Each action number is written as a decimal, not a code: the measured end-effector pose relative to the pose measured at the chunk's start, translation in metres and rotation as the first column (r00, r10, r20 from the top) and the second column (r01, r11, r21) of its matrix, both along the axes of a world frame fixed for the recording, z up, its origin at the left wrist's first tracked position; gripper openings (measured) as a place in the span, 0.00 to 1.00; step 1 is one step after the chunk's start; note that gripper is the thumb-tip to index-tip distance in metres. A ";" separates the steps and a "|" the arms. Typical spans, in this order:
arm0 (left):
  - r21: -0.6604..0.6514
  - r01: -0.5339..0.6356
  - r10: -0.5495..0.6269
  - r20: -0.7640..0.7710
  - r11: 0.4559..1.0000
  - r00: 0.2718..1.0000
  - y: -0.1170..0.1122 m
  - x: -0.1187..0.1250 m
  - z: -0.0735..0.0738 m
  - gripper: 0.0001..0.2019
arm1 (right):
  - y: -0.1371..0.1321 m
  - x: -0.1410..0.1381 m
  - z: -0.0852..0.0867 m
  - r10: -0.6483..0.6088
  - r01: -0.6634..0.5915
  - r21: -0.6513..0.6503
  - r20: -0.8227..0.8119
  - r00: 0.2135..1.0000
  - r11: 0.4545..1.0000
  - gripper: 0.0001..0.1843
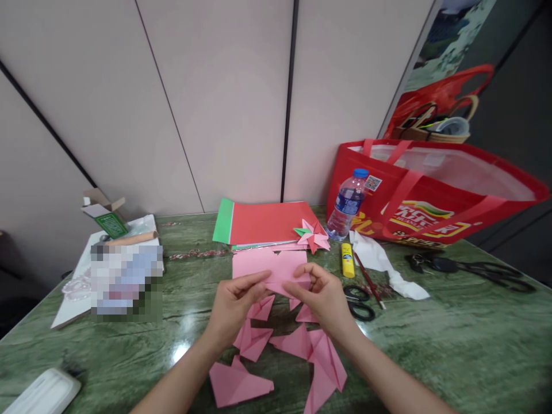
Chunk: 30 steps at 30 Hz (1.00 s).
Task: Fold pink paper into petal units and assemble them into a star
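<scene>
Both my hands are raised a little above the green marble table (431, 345) and pinch one folded pink paper piece (282, 286) between them. My left hand (236, 303) grips its left end with thumb and fingers closed. My right hand (324, 296) grips its right end the same way. Under my hands lie several folded pink paper pieces (254, 339), spread toward the table's near edge. A flat pink sheet (269, 262) lies just beyond my fingers. A finished pink paper star (314, 234) with a green tip rests on a stack of red and green paper (263, 223).
To the right lie black scissors (360, 303), a yellow glue stick (347, 259), a thin red stick, crumpled white paper (382, 260), a water bottle (347, 204) and a big red shopping bag (435, 190). A white board with a small open box (106, 215) sits at left. A wall stands close behind.
</scene>
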<state>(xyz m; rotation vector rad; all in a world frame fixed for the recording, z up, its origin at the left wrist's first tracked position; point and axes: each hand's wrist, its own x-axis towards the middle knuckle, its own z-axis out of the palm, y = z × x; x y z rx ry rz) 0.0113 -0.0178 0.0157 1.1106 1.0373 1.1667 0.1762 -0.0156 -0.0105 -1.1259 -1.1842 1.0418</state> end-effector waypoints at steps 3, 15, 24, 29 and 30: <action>0.005 -0.039 0.039 0.005 0.999 0.999 0.000 0.002 -0.002 0.09 | -0.002 -0.001 0.001 -0.008 0.007 0.016 0.072 0.997 1.000 0.14; 0.053 0.169 -0.155 -0.194 0.984 0.969 0.006 -0.012 0.012 0.18 | 0.000 0.008 0.008 0.006 -0.013 0.037 0.193 0.981 0.999 0.13; -0.140 0.172 -0.194 -0.160 0.975 0.968 0.005 -0.012 0.018 0.30 | -0.002 0.007 0.010 -0.002 -0.015 0.069 0.236 0.972 0.998 0.13; -0.232 0.251 -0.264 -0.025 0.940 0.964 0.004 -0.011 0.010 0.14 | -0.003 0.007 0.010 0.056 -0.077 0.064 0.282 0.958 0.995 0.10; -0.223 0.278 -0.289 -0.018 0.934 0.957 0.004 -0.011 0.009 0.11 | -0.003 0.007 0.009 0.067 -0.088 0.065 0.282 0.957 0.994 0.10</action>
